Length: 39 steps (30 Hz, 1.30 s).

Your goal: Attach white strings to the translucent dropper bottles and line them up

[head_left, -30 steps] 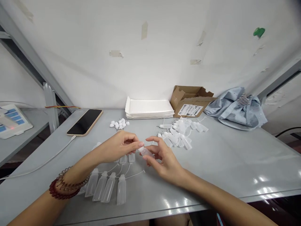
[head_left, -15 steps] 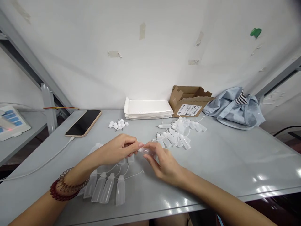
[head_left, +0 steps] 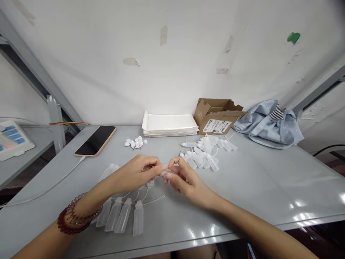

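Note:
My left hand [head_left: 138, 172] and my right hand [head_left: 183, 180] meet above the middle of the grey table [head_left: 256, 180]. Both pinch one small translucent plastic bottle [head_left: 167, 172], which is mostly hidden by the fingers. Beneath my left hand lies a row of several finished translucent bottles [head_left: 124, 217] with thin tethered caps. A loose pile of the same bottles [head_left: 205, 153] lies just beyond my right hand. A small heap of white caps [head_left: 135, 142] sits further back, left of centre.
A phone [head_left: 95, 140] on a white cable lies at the back left. A stack of white mailers [head_left: 170, 125], an open cardboard box [head_left: 218, 117] and a crumpled blue cloth [head_left: 268, 124] line the wall. A device with blue buttons [head_left: 12, 138] sits on a side shelf.
My right hand's fingers have curled in tighter round the small bottle and both hands have edged slightly away from me. The things on the table have not moved.

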{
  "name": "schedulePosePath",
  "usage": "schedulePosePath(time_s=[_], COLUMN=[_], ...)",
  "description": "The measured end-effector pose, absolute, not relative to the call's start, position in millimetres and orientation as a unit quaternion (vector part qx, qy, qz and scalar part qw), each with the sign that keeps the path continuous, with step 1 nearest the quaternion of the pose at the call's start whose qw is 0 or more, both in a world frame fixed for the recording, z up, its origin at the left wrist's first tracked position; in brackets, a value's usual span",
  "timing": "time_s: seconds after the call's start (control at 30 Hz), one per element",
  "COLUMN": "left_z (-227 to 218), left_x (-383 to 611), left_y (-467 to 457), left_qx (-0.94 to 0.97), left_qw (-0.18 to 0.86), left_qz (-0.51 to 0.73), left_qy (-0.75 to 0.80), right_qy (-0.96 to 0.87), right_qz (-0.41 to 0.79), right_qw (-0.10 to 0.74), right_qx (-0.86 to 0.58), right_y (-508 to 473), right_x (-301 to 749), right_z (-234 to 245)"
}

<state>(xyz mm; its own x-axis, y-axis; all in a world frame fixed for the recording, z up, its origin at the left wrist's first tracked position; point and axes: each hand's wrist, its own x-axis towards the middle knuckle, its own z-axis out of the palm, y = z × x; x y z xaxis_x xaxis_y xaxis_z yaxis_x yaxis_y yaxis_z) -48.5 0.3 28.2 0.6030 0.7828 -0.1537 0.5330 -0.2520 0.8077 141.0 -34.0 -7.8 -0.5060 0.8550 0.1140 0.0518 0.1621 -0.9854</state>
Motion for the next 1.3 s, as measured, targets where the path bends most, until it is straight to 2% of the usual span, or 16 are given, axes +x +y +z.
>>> schedulePosePath(time_s=[0.17,0.43,0.67,0.77,1.03,1.1,1.3], left_z=[24.6,28.3,20.3,22.2,25.3,23.3,26.1], left_x=[-47.4,-43.3,-40.9,-42.0,-47.4,-47.1,-47.8], left_y=[-1.4,-6.7,-5.0,-4.4,-0.7,0.1,0.0], left_qx=[0.770,0.759,0.746,0.755,0.777,0.764,0.773], left_qw=[0.441,0.448,0.464,0.473,0.499,0.508,0.486], left_qz=[0.133,0.184,0.167,0.156,0.179,0.187,0.124], left_qy=[0.441,0.434,0.448,0.426,0.341,0.352,0.388], right_qy=[-0.790,-0.783,-0.855,-0.838,-0.632,-0.637,-0.785], right_qz=[0.359,0.365,0.203,0.269,0.625,0.619,0.385], right_qw=[0.351,0.354,0.330,0.334,0.339,0.338,0.315], right_qx=[-0.351,-0.357,-0.343,-0.338,-0.309,-0.312,-0.369], right_y=[-35.3,-37.3,-36.5,-38.8,-44.8,-43.9,-44.0], right_x=[142.4,141.2,139.0,139.7,139.1,139.2,138.6], right_z=[-17.9,-16.6,-27.4,-23.2,3.7,3.6,-9.8])
